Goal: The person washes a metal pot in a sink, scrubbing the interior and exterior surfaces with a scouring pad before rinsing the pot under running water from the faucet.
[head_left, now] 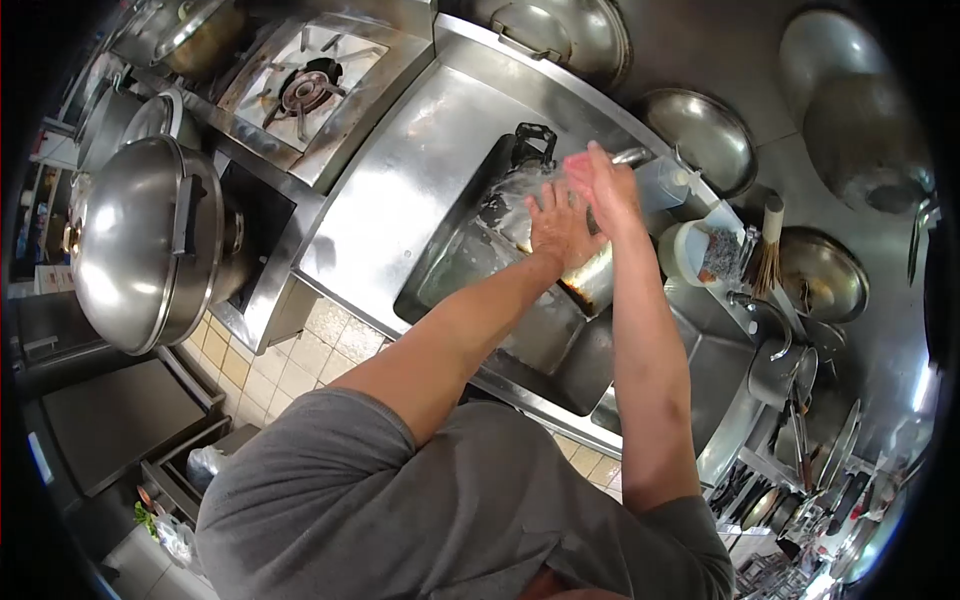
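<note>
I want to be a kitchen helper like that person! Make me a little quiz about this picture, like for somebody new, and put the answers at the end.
1. Pick one. How does the round, dark metal burner on the stove look?
A) a pot is on it
B) no flame shows
C) big flames show

2. True or false? The person's bare left hand has its fingers spread apart over the grey metal sink.

3. Short answer. Which hand has the small pink object in its grip?

Key
1: B, no flame shows.
2: True.
3: The right hand; the object is too blurry to say exactly what it is.
</note>
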Demonstrator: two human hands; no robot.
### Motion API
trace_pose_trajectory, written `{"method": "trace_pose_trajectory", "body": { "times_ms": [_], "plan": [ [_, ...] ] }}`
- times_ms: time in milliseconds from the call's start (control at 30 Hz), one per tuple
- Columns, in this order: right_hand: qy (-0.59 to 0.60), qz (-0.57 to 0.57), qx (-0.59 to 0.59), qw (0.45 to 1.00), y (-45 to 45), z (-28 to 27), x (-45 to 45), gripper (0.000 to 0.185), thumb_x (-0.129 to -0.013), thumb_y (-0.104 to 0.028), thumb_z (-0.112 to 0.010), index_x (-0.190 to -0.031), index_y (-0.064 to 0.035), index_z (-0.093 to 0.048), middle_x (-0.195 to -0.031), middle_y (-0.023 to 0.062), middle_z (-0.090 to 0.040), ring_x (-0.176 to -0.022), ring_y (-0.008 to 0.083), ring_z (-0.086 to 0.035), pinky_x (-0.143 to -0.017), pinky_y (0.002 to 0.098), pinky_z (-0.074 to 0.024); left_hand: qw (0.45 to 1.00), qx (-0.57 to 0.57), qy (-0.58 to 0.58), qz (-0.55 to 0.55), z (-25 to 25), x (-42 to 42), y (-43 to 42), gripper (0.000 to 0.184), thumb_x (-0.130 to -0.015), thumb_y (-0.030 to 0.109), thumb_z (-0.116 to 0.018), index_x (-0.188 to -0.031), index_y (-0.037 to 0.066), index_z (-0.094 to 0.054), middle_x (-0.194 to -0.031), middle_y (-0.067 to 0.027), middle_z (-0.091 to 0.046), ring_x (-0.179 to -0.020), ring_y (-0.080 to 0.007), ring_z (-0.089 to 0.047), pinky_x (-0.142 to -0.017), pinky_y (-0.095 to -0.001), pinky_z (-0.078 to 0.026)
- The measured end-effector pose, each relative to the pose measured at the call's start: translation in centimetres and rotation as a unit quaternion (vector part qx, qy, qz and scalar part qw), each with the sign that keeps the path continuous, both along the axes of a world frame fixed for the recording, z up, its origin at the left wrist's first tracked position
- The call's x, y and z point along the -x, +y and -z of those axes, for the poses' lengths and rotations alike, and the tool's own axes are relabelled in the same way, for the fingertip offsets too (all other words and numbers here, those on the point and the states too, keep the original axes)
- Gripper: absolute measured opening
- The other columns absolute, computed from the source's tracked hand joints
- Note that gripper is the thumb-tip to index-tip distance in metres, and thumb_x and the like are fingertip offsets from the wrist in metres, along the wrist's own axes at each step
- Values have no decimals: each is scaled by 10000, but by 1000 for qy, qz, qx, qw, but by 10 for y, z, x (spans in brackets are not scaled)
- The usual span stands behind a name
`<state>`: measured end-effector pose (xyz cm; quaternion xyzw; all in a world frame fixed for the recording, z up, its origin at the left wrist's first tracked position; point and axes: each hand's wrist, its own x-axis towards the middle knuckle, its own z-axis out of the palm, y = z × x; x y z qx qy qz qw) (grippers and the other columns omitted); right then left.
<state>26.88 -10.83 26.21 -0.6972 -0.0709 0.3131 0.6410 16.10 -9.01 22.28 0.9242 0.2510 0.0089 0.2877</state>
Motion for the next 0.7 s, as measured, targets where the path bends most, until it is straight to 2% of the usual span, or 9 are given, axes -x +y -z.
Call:
{"method": "trace_pose_trajectory", "body": {
  "times_ms": [33, 100, 233, 300, 467, 567, 633, 667, 700],
  "plan": [
    [-2, 10, -16, 1000, 12, 1, -1, 452, -1078, -381, -554, -1115, 58, -655, -1115, 201, -735, -1053, 283, -726, -953, 430, -579, 1000, 4, 1, -2, 4, 1, 0, 912, -870, 554, -628, -1582, 51, -361, -1595, -284, -335, -1536, -481, -197, -1201, -709, -166],
    [10, 32, -21, 999, 43, -2, -11, 440, -1082, -371, -543, -1133, 53, -648, -1130, 197, -732, -1066, 289, -722, -950, 431, -575, 999, 0, -45, 6, 13, 0, 1, 811, -895, 471, -615, -1545, 31, -408, -1580, -290, -341, -1520, -477, -220, -1180, -709, -195],
    [50, 51, -42, 997, 79, -2, -41, 422, -1095, -344, -501, -1184, 47, -631, -1171, 207, -718, -1082, 308, -715, -957, 436, -559, 998, -31, -52, 5, 22, -3, 1, 743, -901, 409, -611, -1515, 25, -445, -1574, -296, -333, -1499, -485, -245, -1150, -707, -228],
    [48, 59, -42, 996, 85, 2, -45, 439, -1082, -359, -508, -1166, 46, -655, -1141, 198, -725, -1070, 302, -717, -945, 422, -564, 999, -45, -27, 15, 27, -4, 0, 847, -897, 631, -587, -1543, 107, -428, -1611, -284, -306, -1522, -493, -200, -1173, -711, -166],
    [47, 65, -42, 996, 78, 3, -41, 455, -1069, -376, -508, -1161, 38, -672, -1142, 188, -726, -1086, 293, -713, -930, 407, -565, 997, -64, -29, 25, 28, -2, 1, 851, -899, 634, -583, -1546, 104, -425, -1616, -295, -302, -1527, -495, -207, -1183, -704, -161],
    [29, 56, -19, 998, 71, -1, -31, 456, -1093, -385, -484, -1186, 34, -638, -1116, 192, -731, -1059, 313, -724, -959, 443, -558, 997, -73, -24, 21, 30, -3, 3, 859, -901, 633, -582, -1557, 103, -416, -1628, -294, -290, -1533, -495, -208, -1187, -704, -164],
    [14, 18, 15, 1000, 52, -2, -20, 439, -1076, -381, -525, -1132, 29, -668, -1013, 168, -744, -926, 277, -743, -835, 395, -594, 996, -81, -35, 3, 34, -5, 0, 861, -912, 626, -571, -1572, 100, -402, -1647, -290, -268, -1544, -493, -199, -1189, -705, -169],
    [14, 25, 12, 1000, 36, 1, -13, 439, -1076, -381, -525, -1132, 29, -668, -1013, 168, -744, -926, 277, -743, -835, 395, -594, 996, -84, -36, 11, 35, -6, -3, 861, -912, 626, -571, -1572, 100, -402, -1647, -290, -268, -1544, -493, -199, -1189, -705, -169],
    [-4, 9, -18, 1000, 14, 14, -6, 412, -1056, -367, -560, -1047, 22, -692, -908, 132, -738, -792, 232, -719, -725, 353, -574, 996, -68, -50, 6, 28, -3, -2, 810, -919, 538, -586, -1556, 70, -411, -1627, -286, -290, -1530, -483, -226, -1193, -698, -179]
  ]
}}
